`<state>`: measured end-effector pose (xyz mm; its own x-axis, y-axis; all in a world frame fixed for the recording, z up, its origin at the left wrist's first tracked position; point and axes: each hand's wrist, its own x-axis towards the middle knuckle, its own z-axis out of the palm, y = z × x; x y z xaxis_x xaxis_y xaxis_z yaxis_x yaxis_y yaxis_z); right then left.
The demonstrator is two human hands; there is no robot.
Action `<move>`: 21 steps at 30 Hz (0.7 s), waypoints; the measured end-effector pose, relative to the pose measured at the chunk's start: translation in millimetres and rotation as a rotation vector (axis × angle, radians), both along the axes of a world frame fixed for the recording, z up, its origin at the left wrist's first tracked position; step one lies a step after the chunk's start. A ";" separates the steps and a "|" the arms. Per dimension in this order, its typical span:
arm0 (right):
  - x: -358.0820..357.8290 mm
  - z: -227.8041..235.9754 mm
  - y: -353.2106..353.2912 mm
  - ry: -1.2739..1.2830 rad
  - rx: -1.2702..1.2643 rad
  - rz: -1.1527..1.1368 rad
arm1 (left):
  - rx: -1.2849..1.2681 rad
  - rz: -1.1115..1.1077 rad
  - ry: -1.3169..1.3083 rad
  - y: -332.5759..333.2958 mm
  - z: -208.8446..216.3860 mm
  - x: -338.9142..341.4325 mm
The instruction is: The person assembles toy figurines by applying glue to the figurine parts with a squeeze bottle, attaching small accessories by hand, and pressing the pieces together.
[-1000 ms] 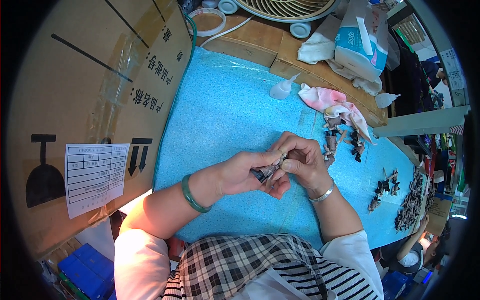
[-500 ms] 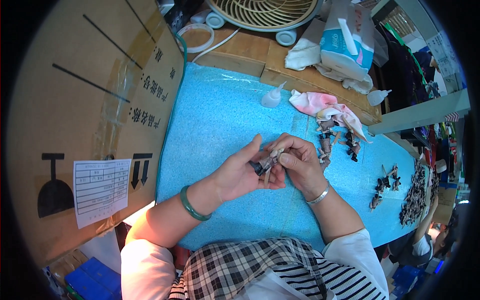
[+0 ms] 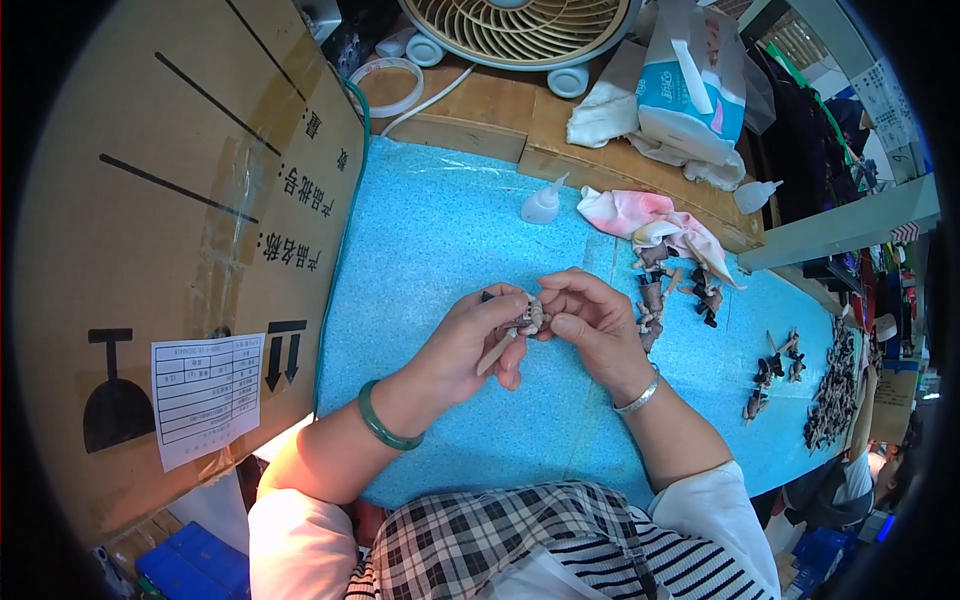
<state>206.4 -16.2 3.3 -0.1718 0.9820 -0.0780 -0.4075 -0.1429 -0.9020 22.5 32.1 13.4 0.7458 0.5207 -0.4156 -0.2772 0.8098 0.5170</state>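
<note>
My left hand is closed round a small figurine in grey-brown and dark tones, its thumb pressed on top. A flat tan strip sticks out below those fingers; whether it belongs to the figurine I cannot tell. Curled fingers and thumb of my right hand meet the figurine's right end, partly covering it. Similar figurines lie in a row just right of my right hand, with another group beside them. A white squeeze bottle with a thin nozzle stands beyond my hands.
A large cardboard box walls off the left. Behind the blue table mat are a wooden ledge, fan and tissue pack. A pink-white cloth lies near a second bottle. Figurines heap far right, near another person.
My left hand has gone from an open palm under the figurine to gripping it with the thumb. The figurine has turned, and my right thumb has shifted toward its end.
</note>
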 end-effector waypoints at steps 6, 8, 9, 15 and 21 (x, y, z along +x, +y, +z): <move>1.7 2.6 1.4 -0.230 0.141 0.004 | -0.068 -0.108 -0.017 2.8 -1.7 -1.2; 5.0 2.5 0.8 -0.239 0.158 0.015 | -0.096 -0.112 -0.022 1.9 -3.8 -0.8; 4.8 2.6 0.9 -0.239 0.157 0.017 | -0.121 -0.119 -0.028 1.4 -4.4 -0.9; 4.1 4.3 -0.3 -0.294 0.192 0.014 | -0.089 -0.108 0.041 -4.3 0.1 2.2; 3.4 5.6 -0.2 -0.400 0.264 0.000 | -0.057 -0.073 0.041 -8.5 2.0 3.7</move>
